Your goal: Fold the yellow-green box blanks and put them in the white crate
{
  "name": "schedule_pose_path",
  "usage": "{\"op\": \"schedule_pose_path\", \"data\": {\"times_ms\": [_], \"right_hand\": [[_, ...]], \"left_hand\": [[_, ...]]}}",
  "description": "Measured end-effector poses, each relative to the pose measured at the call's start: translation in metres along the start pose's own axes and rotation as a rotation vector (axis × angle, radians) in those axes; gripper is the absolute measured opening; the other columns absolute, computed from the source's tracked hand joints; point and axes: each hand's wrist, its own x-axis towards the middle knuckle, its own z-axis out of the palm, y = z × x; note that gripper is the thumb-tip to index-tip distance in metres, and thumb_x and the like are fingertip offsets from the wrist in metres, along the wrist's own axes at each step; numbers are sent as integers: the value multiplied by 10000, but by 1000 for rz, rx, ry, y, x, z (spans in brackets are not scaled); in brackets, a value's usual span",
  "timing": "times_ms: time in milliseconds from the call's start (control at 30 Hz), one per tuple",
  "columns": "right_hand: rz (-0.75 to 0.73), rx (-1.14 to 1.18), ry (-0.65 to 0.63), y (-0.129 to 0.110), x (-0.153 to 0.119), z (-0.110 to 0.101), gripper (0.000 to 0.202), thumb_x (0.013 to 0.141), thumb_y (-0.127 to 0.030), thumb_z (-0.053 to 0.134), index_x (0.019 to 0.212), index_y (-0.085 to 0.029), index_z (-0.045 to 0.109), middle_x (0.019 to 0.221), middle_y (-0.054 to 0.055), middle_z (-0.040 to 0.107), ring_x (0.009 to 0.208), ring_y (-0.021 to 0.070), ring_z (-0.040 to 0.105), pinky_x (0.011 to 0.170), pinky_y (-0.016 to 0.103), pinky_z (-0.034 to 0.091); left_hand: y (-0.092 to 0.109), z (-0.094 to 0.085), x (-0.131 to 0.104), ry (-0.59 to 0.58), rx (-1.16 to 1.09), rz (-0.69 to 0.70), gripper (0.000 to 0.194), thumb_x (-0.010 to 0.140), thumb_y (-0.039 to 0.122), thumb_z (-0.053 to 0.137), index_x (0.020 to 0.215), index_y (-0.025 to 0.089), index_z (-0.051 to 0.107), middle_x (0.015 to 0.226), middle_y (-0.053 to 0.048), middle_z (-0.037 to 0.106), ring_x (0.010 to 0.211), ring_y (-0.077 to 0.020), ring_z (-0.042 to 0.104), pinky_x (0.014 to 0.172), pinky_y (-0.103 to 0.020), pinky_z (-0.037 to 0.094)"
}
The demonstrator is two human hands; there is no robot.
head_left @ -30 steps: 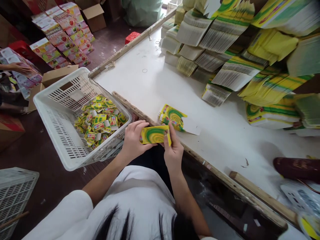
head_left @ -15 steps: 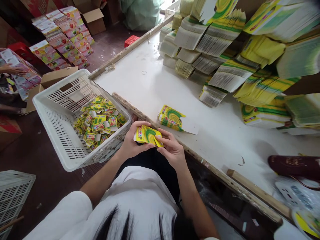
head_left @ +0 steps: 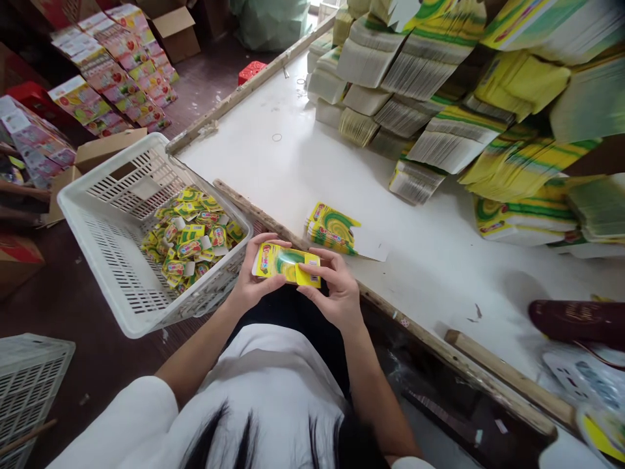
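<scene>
L hand [head_left: 252,277] & R hand [head_left: 338,286]: fingers partly closed on opp. ends of yellow carton [head_left: 283,262]; R-end flap closure unconfirmed. Crate [head_left: 145,187], 9 o'clock: loose cartons [head_left: 190,249], apparently done. Bench [head_left: 263,176], 2 o'clock: small pile [head_left: 331,229], tall stacks [head_left: 452,140] apparently remaining.

Looks like a slim, oblong carton [head_left: 283,262], printed bright yellow with a green swirl across the middle of the upward face. Carries red lettering, too small to read, toward the left end, next to a narrow white margin. Shows a plainer yellow panel with a barcode at the right end, partly covered there. Catches a pale patch of glare near the centre. Held at both ends, broad face up, long sides running roughly left to right, right end a little lower in view, just beside the near edge of the desk [head_left: 273,169].
</scene>
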Motion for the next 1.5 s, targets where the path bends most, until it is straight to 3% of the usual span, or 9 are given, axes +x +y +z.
{"op": "schedule_pose_path", "data": {"times_ms": [133, 433, 633, 800, 900, 1000, 1133, 1300, 1500], "right_hand": [[-152, -177, 66, 1, -2, 2, 344, 824, -226, 762, 1150, -330, 722, 1311, 97, 515, 1143, 269, 602, 904, 447, 580], [-212, -323, -106, 1, 0, -10, 235, 867, -209, 696, 1089, -285, 703, 1333, 114, 480, 1231, 300, 543, 935, 486, 564], [29, -129, 121, 2, -2, 10, 563, 763, -235, 772, 1250, -253, 490, 1242, 107, 567, 1121, 273, 604, 903, 446, 561], [-2, -265, 60, 11, 12, 0, 837, 773, -344, 786, 1471, -248, 336, 1431, 158, 455, 1148, 286, 573, 968, 466, 522], [31, -570, 266, 29, 26, -26, 598, 871, -322, 669, 1411, -193, 448, 1281, 168, 584, 1170, 331, 537, 1041, 559, 420], [129, -771, 265, 50, 36, -43, 368, 890, -233, 590, 1251, -159, 573, 1067, 165, 668, 1027, 339, 574, 969, 573, 428], [105, -812, 308, 54, 39, -42, 298, 845, -190, 611, 1140, -175, 567, 976, 121, 660, 935, 305, 594, 908, 517, 472], [134, -483, 290, 14, 22, -18, 405, 800, -215, 691, 1133, -237, 462, 865, 21, 600, 771, 215, 609, 739, 373, 537], [173, 199, -46, -17, -5, 26, 466, 805, -303, 739, 1159, -276, 438, 843, -21, 598, 744, 152, 616, 661, 275, 534]], "left_hand": [[-3, 3, 1, 290, -81, -240, 466, 797, 456, 740, 1126, 201, 532, 1134, -78, 679, 944, -182, 698, 772, -284, 595], [6, 1, 9, 298, -210, -502, 467, 578, 427, 889, 857, 113, 684, 744, -41, 731, 619, -160, 696, 507, -236, 588], [1, 4, 0, 195, -114, -481, 442, 662, 454, 840, 928, 123, 713, 813, -67, 746, 736, -209, 732, 651, -313, 626], [6, -67, 8, 548, 285, -252, 467, 715, 512, 745, 990, 148, 644, 985, -85, 713, 867, -258, 709, 769, -426, 607], [10, -136, 10, 864, 898, -185, 618, 643, 371, 789, 1149, 127, 531, 1208, -173, 613, 1145, -357, 598, 1029, -570, 460], [4, -161, 6, 864, 1162, -104, 791, 611, 332, 812, 1271, 104, 441, 1399, -240, 454, 1359, -387, 408, 1165, -566, 302], [-13, -99, 0, 522, 705, -82, 500, 780, 407, 702, 1191, 184, 525, 1245, -125, 599, 1200, -258, 574, 1026, -438, 488], [-28, 4, 7, 92, 8, -164, 658, 700, 469, 804, 1243, 232, 519, 1241, -111, 641, 1169, -249, 624, 965, -416, 537], [-12, 50, 24, 257, -312, -139, 485, 825, 688, 565, 966, 225, 598, 867, -50, 655, 880, -207, 678, 793, -381, 579]]}}
